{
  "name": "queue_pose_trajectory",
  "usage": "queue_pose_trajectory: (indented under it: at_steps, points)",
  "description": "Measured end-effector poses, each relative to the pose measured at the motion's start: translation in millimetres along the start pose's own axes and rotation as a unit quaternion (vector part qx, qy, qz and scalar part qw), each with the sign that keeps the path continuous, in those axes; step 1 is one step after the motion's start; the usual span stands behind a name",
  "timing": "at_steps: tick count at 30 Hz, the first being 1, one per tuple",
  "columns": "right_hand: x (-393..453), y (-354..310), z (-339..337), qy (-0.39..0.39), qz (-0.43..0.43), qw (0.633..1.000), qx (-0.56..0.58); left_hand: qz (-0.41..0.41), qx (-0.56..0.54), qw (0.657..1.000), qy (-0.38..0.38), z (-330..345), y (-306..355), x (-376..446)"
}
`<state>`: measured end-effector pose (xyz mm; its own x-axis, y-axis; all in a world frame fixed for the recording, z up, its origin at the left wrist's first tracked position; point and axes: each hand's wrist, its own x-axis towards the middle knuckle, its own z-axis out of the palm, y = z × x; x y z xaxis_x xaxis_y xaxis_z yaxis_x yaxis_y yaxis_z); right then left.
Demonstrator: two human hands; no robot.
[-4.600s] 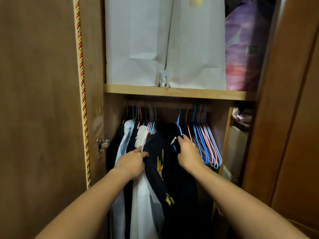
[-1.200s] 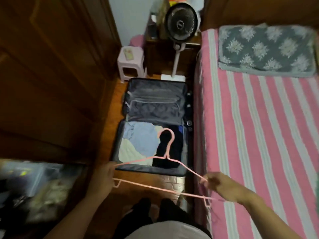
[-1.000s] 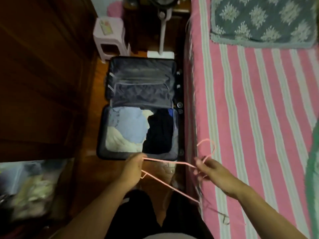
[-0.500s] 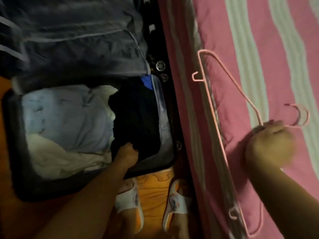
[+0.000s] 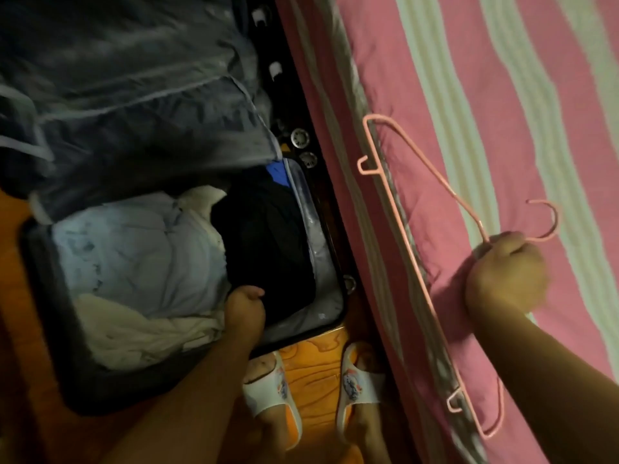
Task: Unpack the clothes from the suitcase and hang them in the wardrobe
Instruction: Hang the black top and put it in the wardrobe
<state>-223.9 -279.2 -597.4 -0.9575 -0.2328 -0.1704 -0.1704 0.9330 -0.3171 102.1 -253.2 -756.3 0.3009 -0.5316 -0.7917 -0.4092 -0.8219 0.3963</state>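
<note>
We've got our left hand (image 5: 244, 304) grabbing the black garment (image 5: 264, 242) in the suitcase (image 5: 47, 329), right hand (image 5: 505, 272) fisted round the pink hanger (image 5: 402, 226) on the bed (image 5: 502, 112).

The open suitcase (image 5: 43, 329) lies on the floor (image 5: 318, 349) left of the bed (image 5: 502, 95), clothes (image 5: 140, 259) in its near half. The hanger (image 5: 415, 259) lies along the bed's near edge. Two slippered feet (image 5: 271, 386) stand between them, seemingly just before the suitcase.

No readable text, labels or numbers.
</note>
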Motion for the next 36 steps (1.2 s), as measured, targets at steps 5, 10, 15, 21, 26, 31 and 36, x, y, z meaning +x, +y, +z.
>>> queue_pose_trajectory:
  at_steps: [5, 10, 15, 21, 26, 31, 36]
  points:
    - [-29.9, -13.1, -77.0, -0.220, 0.032, 0.956, 0.192, 0.033, 0.020, 0.999, 0.038, -108.4, 43.0, -122.2]
    - [-85.2, -13.8, -205.7, -0.250, -0.014, 0.943, 0.217, 0.139, 0.038, 0.987, 0.068, -230.5, 133.1, -236.9]
    - [-116.6, 20.6, -313.8, -0.247, -0.026, 0.933, 0.259, 0.275, 0.053, 0.960, 0.018, -295.4, 204.1, -348.3]
    - [-109.7, 57.4, -413.4, -0.285, -0.057, 0.905, 0.311, 0.371, 0.000, 0.927, -0.046, -303.3, 278.3, -493.7]
    - [-94.7, 69.4, -489.0, -0.311, -0.125, 0.883, 0.327, 0.420, -0.153, 0.885, -0.126, -287.7, 351.2, -630.2]
    - [-115.6, 52.6, -573.7, -0.321, -0.241, 0.855, 0.329, 0.394, -0.278, 0.856, -0.184, -257.1, 390.2, -739.7]
    - [-140.8, 46.2, -629.3, -0.272, -0.305, 0.859, 0.310, 0.391, -0.379, 0.794, -0.271, -227.5, 415.1, -854.1]
